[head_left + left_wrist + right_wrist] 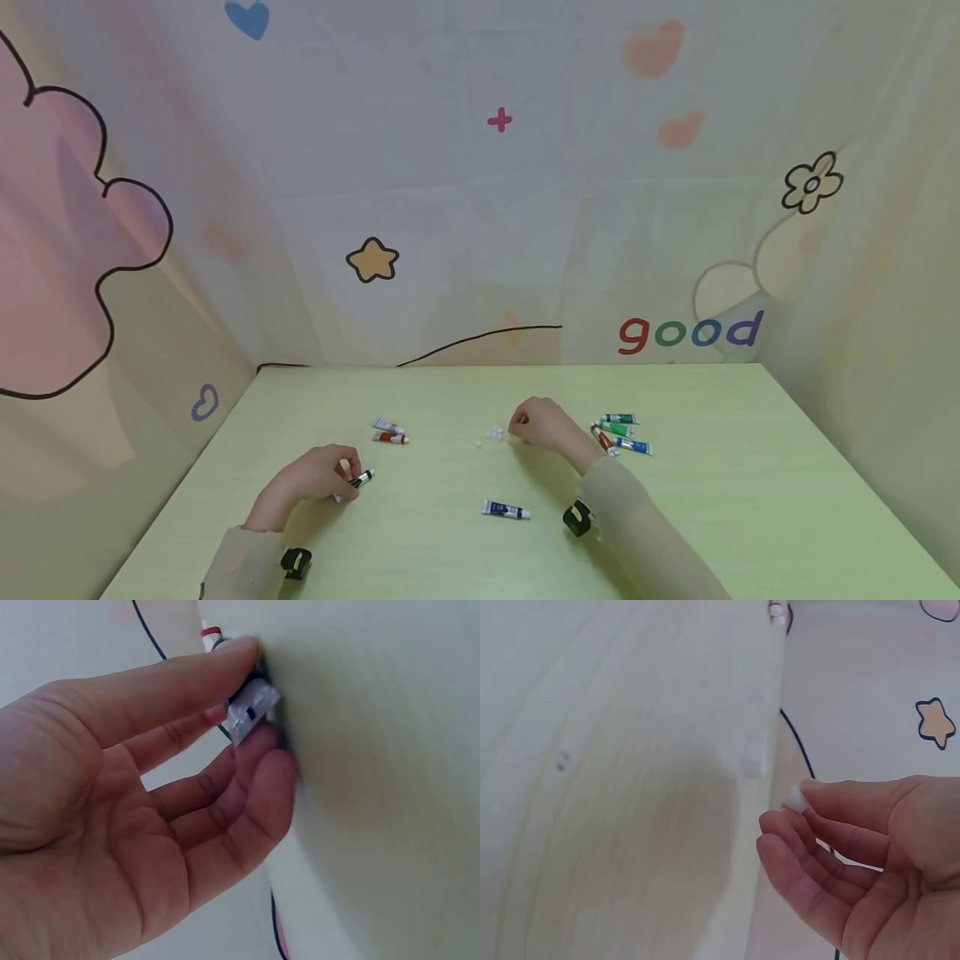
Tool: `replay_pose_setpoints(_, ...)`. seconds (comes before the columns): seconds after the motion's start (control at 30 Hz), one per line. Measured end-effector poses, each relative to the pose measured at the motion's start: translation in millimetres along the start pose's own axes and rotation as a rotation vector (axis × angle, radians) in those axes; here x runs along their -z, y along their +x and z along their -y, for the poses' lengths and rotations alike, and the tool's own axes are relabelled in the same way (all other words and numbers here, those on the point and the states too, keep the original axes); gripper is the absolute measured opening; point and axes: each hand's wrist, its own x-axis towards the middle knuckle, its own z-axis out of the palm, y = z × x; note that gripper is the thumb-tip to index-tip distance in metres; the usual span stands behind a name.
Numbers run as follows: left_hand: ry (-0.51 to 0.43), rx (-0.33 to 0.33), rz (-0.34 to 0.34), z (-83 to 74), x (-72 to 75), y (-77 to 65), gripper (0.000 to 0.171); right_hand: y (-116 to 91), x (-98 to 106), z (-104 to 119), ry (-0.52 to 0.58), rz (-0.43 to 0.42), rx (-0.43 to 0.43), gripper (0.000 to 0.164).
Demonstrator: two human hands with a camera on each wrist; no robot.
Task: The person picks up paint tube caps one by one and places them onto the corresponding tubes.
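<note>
My left hand [321, 473] pinches a small paint tube [363, 479] with a black-and-white label, just above the table at left. In the left wrist view the tube's flat silvery end [251, 711] pokes out below the thumb; fingers hide the rest. Farther right, my right hand [546, 423] holds a small white cap-like piece [796, 800] between thumb and fingertips. Beside those fingertips lies a little cluster of similar white pieces [495, 432], with one piece [479, 445] slightly apart. A dark blue paint tube [506, 509] lies on the table between the two forearms.
Beyond my left hand lie a red tube [391, 437] and a pale grey tube [387, 425]. Several tubes sit grouped at right, among them a blue one [633, 446] and a brown one [603, 439]. A printed curtain [450, 183] hangs behind the table.
</note>
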Motion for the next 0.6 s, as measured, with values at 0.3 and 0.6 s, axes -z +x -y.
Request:
replay_pose_setpoints(0.3, -0.044, -0.130, -0.048, -39.0, 1.1, -2.2, 0.012, -17.2, 14.5, 5.8, 0.246, 0.030, 0.110, 0.019)
replay_pose_setpoints(0.6, -0.034, -0.268, -0.195, -99.7, 3.4, -13.7, 0.012, -46.5, 33.7, 27.0, 0.413, -0.026, 0.153, 0.018)
